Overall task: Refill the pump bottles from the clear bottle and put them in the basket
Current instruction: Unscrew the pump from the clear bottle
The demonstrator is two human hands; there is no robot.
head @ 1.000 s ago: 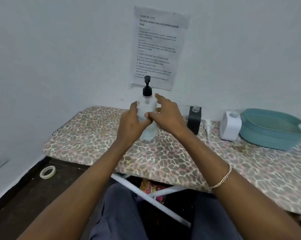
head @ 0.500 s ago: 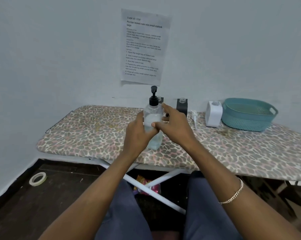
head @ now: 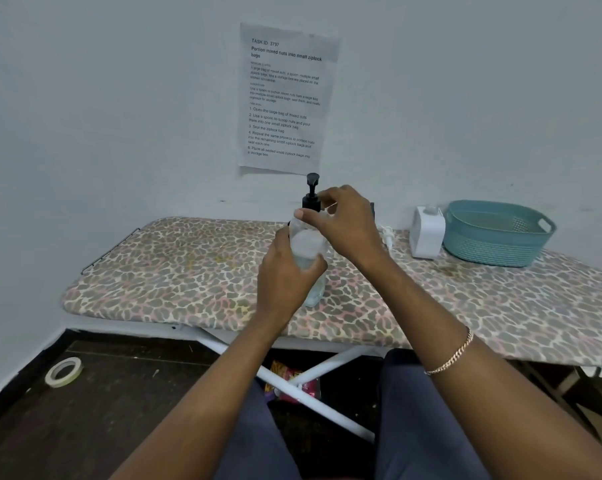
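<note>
The desk (head: 188,265) wears a leopard print of grey-brown spots on cream and pink; the basket (head: 489,251) is teal; the pump (head: 311,200) black on its clear bottle (head: 308,242); the square bottle (head: 427,237) white; the bracelet (head: 453,355) gold.

Black bottle (head: 372,211) — mostly behind right hand (head: 348,226)

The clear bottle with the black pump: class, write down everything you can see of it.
The clear bottle looks like see-through plastic, rounded, standing upright on the patterned board. A black pump with a thin stem and spout head sits on its neck. Pale bluish liquid shows in its lower part. The left hand wraps its middle; the right hand pinches around the pump's collar.
</note>
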